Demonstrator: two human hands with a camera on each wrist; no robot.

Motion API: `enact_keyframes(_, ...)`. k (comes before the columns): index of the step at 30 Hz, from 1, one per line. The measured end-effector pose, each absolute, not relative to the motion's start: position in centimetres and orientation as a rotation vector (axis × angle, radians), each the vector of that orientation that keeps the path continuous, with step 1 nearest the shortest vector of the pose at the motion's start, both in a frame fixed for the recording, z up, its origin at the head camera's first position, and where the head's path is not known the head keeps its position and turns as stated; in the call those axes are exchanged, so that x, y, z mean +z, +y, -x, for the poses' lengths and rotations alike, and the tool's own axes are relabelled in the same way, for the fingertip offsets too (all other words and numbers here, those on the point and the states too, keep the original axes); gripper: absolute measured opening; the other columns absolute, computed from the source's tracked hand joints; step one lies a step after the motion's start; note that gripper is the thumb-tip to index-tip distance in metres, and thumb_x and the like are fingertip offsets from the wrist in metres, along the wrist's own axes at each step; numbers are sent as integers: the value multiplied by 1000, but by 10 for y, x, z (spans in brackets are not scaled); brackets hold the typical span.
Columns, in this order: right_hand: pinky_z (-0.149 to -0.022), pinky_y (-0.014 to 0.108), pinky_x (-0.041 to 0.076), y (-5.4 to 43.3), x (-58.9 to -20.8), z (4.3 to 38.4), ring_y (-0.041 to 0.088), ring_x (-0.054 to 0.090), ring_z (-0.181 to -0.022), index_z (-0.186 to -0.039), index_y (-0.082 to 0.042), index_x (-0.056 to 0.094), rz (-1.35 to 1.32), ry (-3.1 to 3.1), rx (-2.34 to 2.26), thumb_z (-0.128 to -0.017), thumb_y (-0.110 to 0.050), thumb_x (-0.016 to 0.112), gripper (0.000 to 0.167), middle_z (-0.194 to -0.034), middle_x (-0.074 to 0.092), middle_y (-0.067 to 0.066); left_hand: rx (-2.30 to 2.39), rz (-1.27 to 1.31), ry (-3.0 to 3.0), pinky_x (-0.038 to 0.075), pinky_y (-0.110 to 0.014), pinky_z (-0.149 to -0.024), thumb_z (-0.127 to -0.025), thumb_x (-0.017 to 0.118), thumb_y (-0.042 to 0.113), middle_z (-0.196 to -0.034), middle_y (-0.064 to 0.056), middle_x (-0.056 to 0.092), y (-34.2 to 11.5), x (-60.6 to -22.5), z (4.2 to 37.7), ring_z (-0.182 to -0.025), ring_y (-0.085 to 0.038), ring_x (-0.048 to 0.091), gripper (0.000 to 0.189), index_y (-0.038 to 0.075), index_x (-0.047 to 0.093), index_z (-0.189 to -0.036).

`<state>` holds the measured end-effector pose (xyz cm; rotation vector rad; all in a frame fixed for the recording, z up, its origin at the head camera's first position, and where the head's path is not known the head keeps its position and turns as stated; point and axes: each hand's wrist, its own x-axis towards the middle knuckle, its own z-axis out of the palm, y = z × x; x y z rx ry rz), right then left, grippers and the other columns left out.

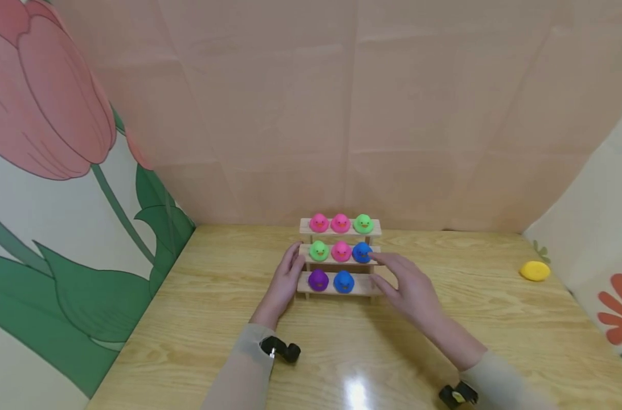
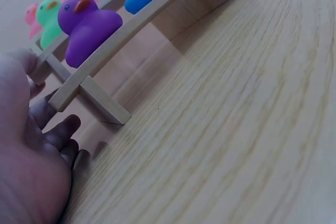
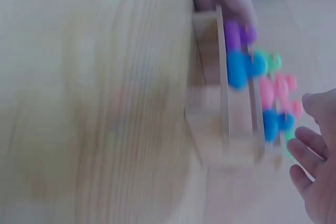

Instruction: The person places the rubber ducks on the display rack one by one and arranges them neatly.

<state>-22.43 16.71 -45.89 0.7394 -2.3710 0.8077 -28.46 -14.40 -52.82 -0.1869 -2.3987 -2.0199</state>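
A three-tier wooden display stand (image 1: 362, 285) holds small rubber ducks. The top tier bears two pink ducks and a green duck (image 1: 364, 224); the middle one a green duck (image 1: 319, 250), a pink duck (image 1: 341, 251) and a blue duck (image 1: 362, 252). On the lowest, a purple duck (image 1: 318, 279) and another blue duck (image 1: 344, 281) sit left of a bare stretch of plank. My left hand (image 1: 286, 279) rests against the stand's left end, fingers loosely bent. At the right end, my right hand (image 1: 410, 287) is spread, its index fingertip overlapping the middle-tier blue duck in the head view.
A yellow oval object (image 1: 535, 271) lies at the table's far right, by the side wall. Behind the stand hangs a plain pinkish backdrop (image 1: 290, 142). The wooden table (image 1: 213, 285) meets a tulip-printed panel (image 1: 60, 228) on the left.
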Motion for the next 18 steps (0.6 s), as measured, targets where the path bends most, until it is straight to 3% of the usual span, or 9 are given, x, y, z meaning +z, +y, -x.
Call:
enact_keyframes(7, -85, 69, 59, 225, -459, 224, 45, 68, -120, -150, -6, 65, -581, -2382, 748, -95, -9, 88, 60, -135, 72, 20, -2023, 181, -2402, 25, -51, -134, -117, 46, 58, -178, -7, 36, -144, -527, 284, -163, -29, 33, 60, 40, 35, -173)
enact_keyframes(18, -102, 80, 43, 301, -468, 225, 60, 50, -137, -161, -8, 55, -396, -2473, 748, -99, -16, 86, 71, -154, 58, 29, -2019, 177, -2405, 24, -53, -134, -115, 47, 62, -178, -8, 36, -144, -527, 282, -164, -31, 32, 62, 40, 35, -172)
